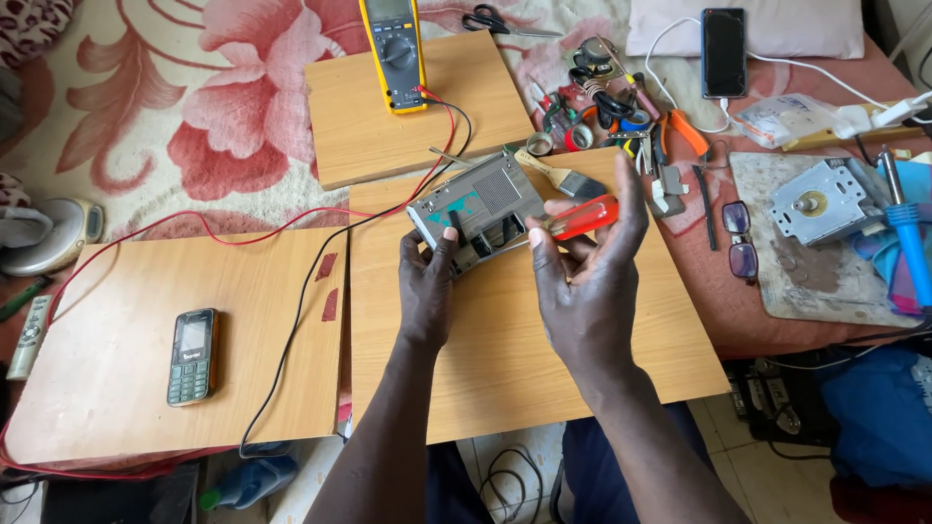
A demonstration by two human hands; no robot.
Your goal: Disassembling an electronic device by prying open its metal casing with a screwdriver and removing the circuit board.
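Grip stability governs this step. The left hand [425,291] holds the small grey radio [478,209] by its lower left edge, fingers closed around the casing and thumb pressed on the face. The radio is raised just above the middle wooden surface [505,359], tilted, with its open compartment facing the person. The right hand [587,277] has its fingers wrapped loosely round the red-handled screwdriver [581,217], whose handle lies across them; the shaft points toward the radio's open compartment, but the tip itself is too small to make out.

For good work, the operator should likely keep the radio braced in the left hand so that it does not twist under tool pressure. The screwdriver should be seated squarely before any turning force is applied; a slanted tip may slip and mark the casing. The paintbrush [561,179] and the loose tools [621,126] lie just behind the radio, near the right hand. The multimeter's red and black leads [388,209] run across the boards close to the left hand and should be kept out of the way.
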